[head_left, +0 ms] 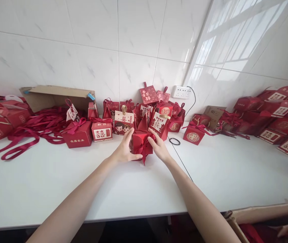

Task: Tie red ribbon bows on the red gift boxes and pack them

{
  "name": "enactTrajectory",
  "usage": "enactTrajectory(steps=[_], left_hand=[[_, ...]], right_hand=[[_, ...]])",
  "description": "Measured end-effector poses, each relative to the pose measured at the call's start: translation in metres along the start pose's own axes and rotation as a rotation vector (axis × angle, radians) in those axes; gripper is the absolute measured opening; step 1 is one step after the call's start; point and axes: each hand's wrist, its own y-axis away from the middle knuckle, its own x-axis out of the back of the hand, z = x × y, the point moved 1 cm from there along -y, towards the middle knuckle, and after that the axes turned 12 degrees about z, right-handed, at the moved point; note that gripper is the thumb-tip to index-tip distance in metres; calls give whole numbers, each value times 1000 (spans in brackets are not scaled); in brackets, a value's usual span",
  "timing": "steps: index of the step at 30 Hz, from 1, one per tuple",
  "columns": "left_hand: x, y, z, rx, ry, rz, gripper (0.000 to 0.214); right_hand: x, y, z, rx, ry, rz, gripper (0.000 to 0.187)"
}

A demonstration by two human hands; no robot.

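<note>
A small red gift box (pixel 137 141) with a dark red ribbon (pixel 143 151) on its near side is between my hands, at the middle of the table. My left hand (pixel 124 148) grips its left side, thumb across the front and fingers behind. On the right side, my right hand (pixel 159 147) holds it with the fingers at the upper edge. Just behind stand a cream box with cartoon figures (pixel 123 124) and a red box with white lettering (pixel 160 125). Whether the held box touches the table or those boxes, I cannot tell.
Ribbon-tied boxes (pixel 77 135) and loose ribbons (pixel 46 123) lie to the left, before an open cardboard carton (pixel 60 90). Stacked red boxes (pixel 278 125) fill the right end. A power strip (pixel 181 91) with a black cable is on the wall. Another carton (pixel 268 212) stands lower right.
</note>
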Motion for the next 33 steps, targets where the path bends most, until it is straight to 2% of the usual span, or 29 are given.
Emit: enactTrajectory(steps=[5, 8, 11, 18, 23, 29, 33], left_hand=[[1, -1, 1, 97, 43, 25, 73], [3, -3, -2, 148, 73, 54, 64], [4, -5, -2, 185, 86, 135, 56], [4, -9, -2, 319, 151, 310, 51], [3, -10, -4, 355, 261, 375, 41], [3, -11, -5, 350, 240, 383, 37], [4, -10, -3, 335, 226, 359, 37]], right_hand=[[1, -2, 4, 9, 18, -19, 45], [1, -2, 6, -24, -32, -50, 44], [-2, 0, 7, -46, -129, -43, 42], [-7, 4, 1, -56, -209, -28, 20], [-4, 4, -1, -138, -165, -31, 27], [-6, 3, 5, -329, -416, -74, 30], [-7, 2, 6, -355, -413, -44, 32]])
